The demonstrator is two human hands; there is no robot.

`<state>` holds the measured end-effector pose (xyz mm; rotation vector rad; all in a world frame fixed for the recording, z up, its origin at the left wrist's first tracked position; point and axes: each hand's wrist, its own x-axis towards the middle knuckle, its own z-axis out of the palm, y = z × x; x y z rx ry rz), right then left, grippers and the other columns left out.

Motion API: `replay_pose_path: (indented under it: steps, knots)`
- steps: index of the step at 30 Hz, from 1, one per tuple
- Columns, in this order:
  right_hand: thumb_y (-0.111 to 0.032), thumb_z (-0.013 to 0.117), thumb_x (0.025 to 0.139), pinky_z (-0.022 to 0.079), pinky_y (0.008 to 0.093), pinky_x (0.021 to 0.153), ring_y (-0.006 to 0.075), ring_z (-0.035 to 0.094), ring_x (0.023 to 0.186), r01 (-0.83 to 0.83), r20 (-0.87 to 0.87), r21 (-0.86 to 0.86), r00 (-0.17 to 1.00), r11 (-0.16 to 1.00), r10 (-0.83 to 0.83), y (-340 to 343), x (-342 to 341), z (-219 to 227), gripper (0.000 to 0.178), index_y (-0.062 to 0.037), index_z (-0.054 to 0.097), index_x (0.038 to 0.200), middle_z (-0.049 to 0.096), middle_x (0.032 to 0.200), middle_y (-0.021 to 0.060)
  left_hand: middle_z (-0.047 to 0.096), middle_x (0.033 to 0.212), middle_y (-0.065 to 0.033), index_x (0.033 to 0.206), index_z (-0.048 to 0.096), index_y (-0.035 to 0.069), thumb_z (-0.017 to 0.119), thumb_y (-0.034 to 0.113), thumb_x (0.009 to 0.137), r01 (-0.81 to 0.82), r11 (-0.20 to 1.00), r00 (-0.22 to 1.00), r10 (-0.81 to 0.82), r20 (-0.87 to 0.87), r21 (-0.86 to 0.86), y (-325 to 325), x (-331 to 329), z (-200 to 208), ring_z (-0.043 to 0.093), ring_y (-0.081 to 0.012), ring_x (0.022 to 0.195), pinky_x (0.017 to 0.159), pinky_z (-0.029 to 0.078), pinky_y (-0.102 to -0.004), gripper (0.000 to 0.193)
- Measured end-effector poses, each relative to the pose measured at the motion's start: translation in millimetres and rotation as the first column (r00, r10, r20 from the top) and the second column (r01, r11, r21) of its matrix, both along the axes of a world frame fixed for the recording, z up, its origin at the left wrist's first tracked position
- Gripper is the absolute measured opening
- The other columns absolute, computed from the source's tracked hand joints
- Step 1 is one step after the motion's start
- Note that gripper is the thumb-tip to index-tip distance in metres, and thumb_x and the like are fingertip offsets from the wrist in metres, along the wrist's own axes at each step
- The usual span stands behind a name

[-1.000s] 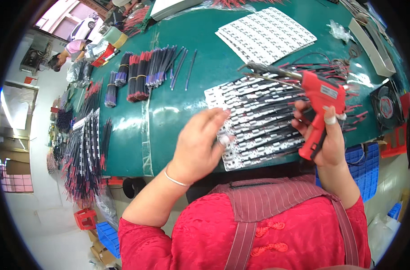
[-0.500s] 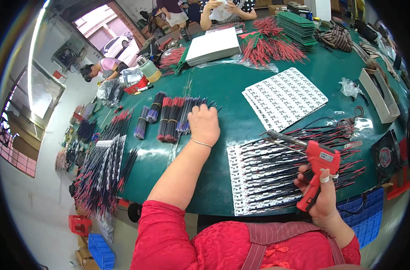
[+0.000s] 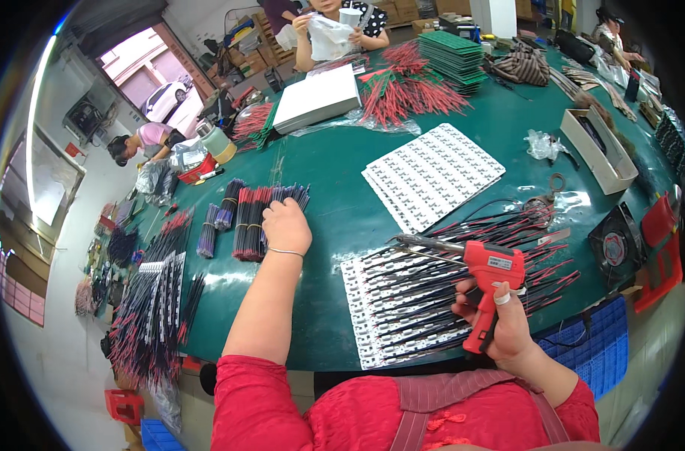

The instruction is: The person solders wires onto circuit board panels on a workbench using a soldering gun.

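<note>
My left hand (image 3: pixel 287 227) reaches out over a row of wires, its fingers curled down onto loose dark wires with purple-blue tips (image 3: pixel 300 197); the fingertips are partly hidden. Beside it lie banded bundles of black wires with red ends (image 3: pixel 246 229). In my right hand (image 3: pixel 508 331) is a red soldering gun (image 3: pixel 492 264), its metal tip pointing left, the index finger near the trigger. Below the gun, a white perforated circuit board panel (image 3: pixel 361 323) carries many black and red wires (image 3: pixel 425 301) laid across it, their red ends spreading right.
White board panels (image 3: pixel 436 169) lie stacked farther back on the green table (image 3: pixel 320 165). A wired board pile (image 3: pixel 158 301) hangs over the left edge. A small fan (image 3: pixel 615 242) and grey box (image 3: pixel 599 154) stand right. Across the table a person holds a plastic bag (image 3: pixel 331 37).
The view has swung, so the scene sits farther left. My left hand has shifted left over the loose wires, closer to the banded bundles. My right hand keeps hold of the soldering gun.
</note>
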<state>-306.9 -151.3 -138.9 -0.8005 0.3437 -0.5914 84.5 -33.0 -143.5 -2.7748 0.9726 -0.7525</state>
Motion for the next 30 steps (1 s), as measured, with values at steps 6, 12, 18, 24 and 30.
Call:
replay_pose_path:
  steps: [6,12,18,24,30]
  knots:
    - [-0.048,0.055,0.098,0.053,0.0402,0.091,0.0222,0.063,0.097,0.02,0.029,0.007,0.999,1.0,-0.021,1.1,-0.8,-0.8,0.059,-0.0021,0.049,0.135,0.063,0.114,0.0131,0.06,0.106,-0.0252,0.103,0.061,-0.002,0.063,0.008,0.082,-0.144,0.989,0.981,0.149,-0.123,0.043,-11.9,15.0,-1.9,0.063,-0.0395,0.098,0.085,0.055,-0.0447,0.024]
    - [-0.042,0.051,0.101,0.055,0.0428,0.092,0.023,0.064,0.097,0.012,0.08,0.033,0.997,0.999,-0.014,1.8,-1.1,-3.7,0.053,-0.0019,0.047,0.135,0.063,0.114,0.0153,0.062,0.109,-0.018,0.103,0.068,0.001,0.061,0.014,0.089,-0.218,0.968,0.962,0.235,-0.14,0.128,-25.4,18.2,2.8,0.067,-0.0342,0.1,0.081,0.058,-0.0405,0.02]
    - [-0.041,0.051,0.102,0.055,0.0429,0.091,0.0226,0.065,0.096,0.008,0.105,0.027,0.994,1.0,-0.01,1.7,-1.3,-5.6,0.051,-0.0022,0.048,0.135,0.063,0.113,0.0152,0.063,0.11,-0.0191,0.103,0.068,0.003,0.06,0.015,0.09,-0.209,0.969,0.965,0.226,-0.132,0.128,-26.3,17.0,-0.8,0.068,-0.0342,0.1,0.081,0.058,-0.0412,0.019]
    - [-0.041,0.052,0.102,0.055,0.0434,0.091,0.0222,0.065,0.095,0.009,0.101,0.016,0.995,1.0,-0.01,0.8,-2.0,-6.3,0.05,-0.0021,0.05,0.133,0.064,0.113,0.0142,0.066,0.108,-0.016,0.106,0.067,0.004,0.055,0.016,0.092,-0.138,0.984,0.97,0.157,-0.186,0.114,-22.6,13.7,1.9,0.068,-0.0329,0.1,0.082,0.057,-0.0462,0.022]
    - [-0.042,0.051,0.101,0.056,0.0425,0.09,0.0214,0.065,0.095,0.012,0.098,0.017,0.995,1.0,-0.014,2.0,-0.5,-6.7,0.051,-0.0029,0.049,0.134,0.064,0.113,0.014,0.067,0.1,-0.0151,0.099,0.068,0.004,0.051,0.02,0.091,-0.117,0.991,0.989,0.123,-0.078,0.071,-23.2,12.1,-0.8,0.069,-0.0342,0.093,0.077,0.056,-0.0478,0.024]
